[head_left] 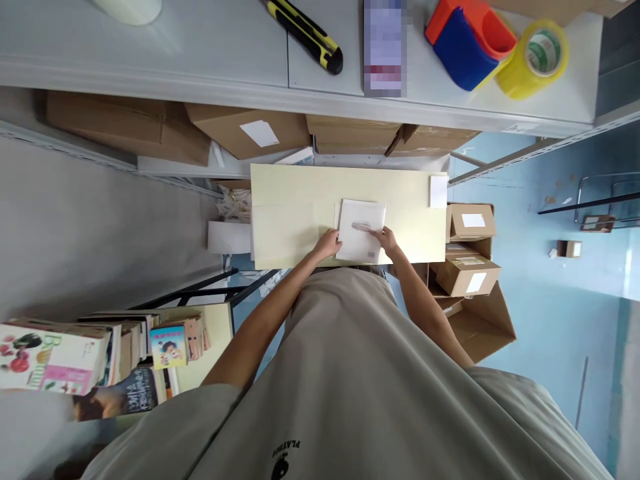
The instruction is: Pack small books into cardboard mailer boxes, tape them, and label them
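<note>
A white book (361, 217) with a faint grey picture and a small barcode-like patch lies on the pale yellow tabletop (290, 187), close to my body. My left hand (327, 244) grips its left edge, with the fingers curled in. At the opposite edge my right hand (386, 240) holds the book, thumb over the cover and the other fingers partly hidden. A pale sheet (283, 230) lies to the left of the book. Near the table's right end is a small white pad of paper (439, 192).
The shelf (200, 60) ahead carries a box cutter (305, 37), a tape dispenser (470, 47) and a yellow tape roll (535, 60). Cardboard boxes (357, 137) sit beneath it. More boxes (473, 273) stand at right; stacked books (55, 357) are at lower left.
</note>
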A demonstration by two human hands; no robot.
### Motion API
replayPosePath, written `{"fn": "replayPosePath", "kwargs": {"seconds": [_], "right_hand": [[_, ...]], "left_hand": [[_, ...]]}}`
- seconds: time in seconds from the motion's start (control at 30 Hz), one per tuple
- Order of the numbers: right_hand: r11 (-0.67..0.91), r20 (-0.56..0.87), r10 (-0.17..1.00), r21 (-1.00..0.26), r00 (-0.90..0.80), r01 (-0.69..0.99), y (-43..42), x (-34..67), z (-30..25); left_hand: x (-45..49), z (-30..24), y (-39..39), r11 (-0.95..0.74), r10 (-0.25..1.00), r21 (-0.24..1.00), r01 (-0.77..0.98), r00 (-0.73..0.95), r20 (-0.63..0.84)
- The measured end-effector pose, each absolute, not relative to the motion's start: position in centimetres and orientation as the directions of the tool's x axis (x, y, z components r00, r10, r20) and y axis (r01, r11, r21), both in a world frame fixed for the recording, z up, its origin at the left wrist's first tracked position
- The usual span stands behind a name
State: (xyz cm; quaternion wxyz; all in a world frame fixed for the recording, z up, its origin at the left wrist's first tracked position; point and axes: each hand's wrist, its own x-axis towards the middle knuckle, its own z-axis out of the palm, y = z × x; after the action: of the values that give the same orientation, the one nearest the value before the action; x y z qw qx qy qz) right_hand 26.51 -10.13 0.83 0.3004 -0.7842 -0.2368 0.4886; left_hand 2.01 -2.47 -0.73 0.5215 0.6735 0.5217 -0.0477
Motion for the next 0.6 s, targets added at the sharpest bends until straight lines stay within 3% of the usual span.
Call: {"fn": "replayPosePath", "kwargs": {"seconds": [0.17,0.3,0.43,0.53,0.6], "right_hand": [[-0.654,-0.607,0.716,-0.756,0.344,0.028,-9.2,26.3,3.9],[-0.558,-0.503,0.818,-0.810,0.278,0.179,-7.9,26.9,7.9],[-0.388,-0.369,0.915,-0.915,0.161,0.108,-7.1,29.0,14.5],[-0.319,-0.318,0.939,-0.948,0.130,-0.016,-6.7,31.5,19.6],[-0.289,-0.293,0.945,-0.956,0.147,-0.051,-6.4,33.4,21.8]], "left_hand": [[1.6,0.4,-2.2,0.277,0.668,0.679,0.680,0.372,-0.645],[1.6,2.5,-1.2,0.399,0.730,0.704,0.587,0.261,-0.631],[2.6,6.5,0.8,0.499,0.771,0.820,0.278,0.289,-0.567],[4.2,10.4,2.3,0.489,0.792,0.872,-0.022,0.431,-0.433],[5.6,12.8,3.0,0.461,0.819,0.877,-0.134,0.446,-0.362]]}}
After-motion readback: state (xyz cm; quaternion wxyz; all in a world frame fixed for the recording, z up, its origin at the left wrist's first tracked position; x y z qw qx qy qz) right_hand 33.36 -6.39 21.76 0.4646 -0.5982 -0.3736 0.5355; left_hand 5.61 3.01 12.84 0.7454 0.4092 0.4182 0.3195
